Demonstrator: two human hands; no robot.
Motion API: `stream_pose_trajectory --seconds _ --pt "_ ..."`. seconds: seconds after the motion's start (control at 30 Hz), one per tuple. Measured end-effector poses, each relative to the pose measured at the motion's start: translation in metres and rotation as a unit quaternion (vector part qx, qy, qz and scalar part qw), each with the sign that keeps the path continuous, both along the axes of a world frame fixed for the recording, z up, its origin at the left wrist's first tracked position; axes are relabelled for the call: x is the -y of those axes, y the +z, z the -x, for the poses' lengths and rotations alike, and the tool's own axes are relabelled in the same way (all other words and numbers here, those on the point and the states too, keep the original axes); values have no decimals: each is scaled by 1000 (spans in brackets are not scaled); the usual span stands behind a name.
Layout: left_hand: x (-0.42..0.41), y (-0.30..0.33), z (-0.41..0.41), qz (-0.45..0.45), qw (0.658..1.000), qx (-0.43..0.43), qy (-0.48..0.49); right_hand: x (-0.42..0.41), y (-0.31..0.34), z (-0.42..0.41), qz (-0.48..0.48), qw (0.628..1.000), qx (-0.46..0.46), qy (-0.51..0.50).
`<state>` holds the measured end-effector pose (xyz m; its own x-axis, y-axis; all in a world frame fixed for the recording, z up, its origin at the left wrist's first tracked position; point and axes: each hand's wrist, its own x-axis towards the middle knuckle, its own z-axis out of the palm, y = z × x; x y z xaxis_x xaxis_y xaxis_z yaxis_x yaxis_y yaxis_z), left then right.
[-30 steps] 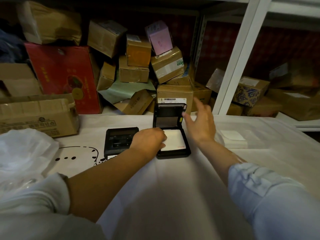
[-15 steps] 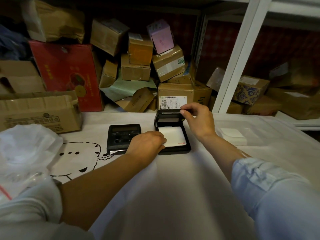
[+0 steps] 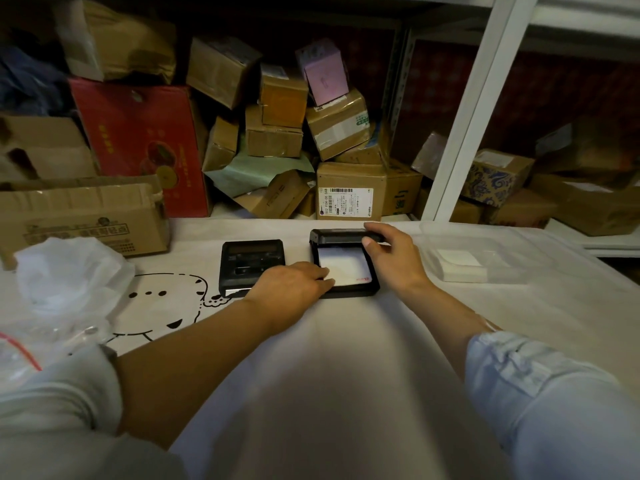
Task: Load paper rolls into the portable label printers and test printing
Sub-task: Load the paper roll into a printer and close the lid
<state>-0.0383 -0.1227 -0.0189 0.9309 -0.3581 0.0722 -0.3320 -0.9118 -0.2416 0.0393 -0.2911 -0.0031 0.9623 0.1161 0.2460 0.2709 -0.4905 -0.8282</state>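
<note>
Lid point(image 3: 341, 236) lowered further (nearly shut), right hand point(image 3: 394, 252) gripping it, left hand point(image 3: 294, 282) steadying printer point(image 3: 346, 289)

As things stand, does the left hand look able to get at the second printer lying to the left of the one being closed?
Probably yes. The left hand rests on the near left edge of the open printer, right beside the closed printer. Nothing lies between them on the table cover, though that hand seems busy steadying the open one.
</note>
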Motion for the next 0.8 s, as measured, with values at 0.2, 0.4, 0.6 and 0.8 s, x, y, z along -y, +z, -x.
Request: stream_pose_trajectory --seconds 0.2,0.4,0.6,0.8 --pt "9 0 -8 37 997 40 48 1 1 2 -1 1000 -11 -4" --pt "21 -11 -24 186 975 67 104 3 6 -2 -1 997 -67 -30" --pt "14 2 -23 121 985 44 117 -4 4 -9 -201 951 -211 -104" --pt "13 10 -29 127 984 46 118 -5 -11 -20 -80 962 -227 -126"
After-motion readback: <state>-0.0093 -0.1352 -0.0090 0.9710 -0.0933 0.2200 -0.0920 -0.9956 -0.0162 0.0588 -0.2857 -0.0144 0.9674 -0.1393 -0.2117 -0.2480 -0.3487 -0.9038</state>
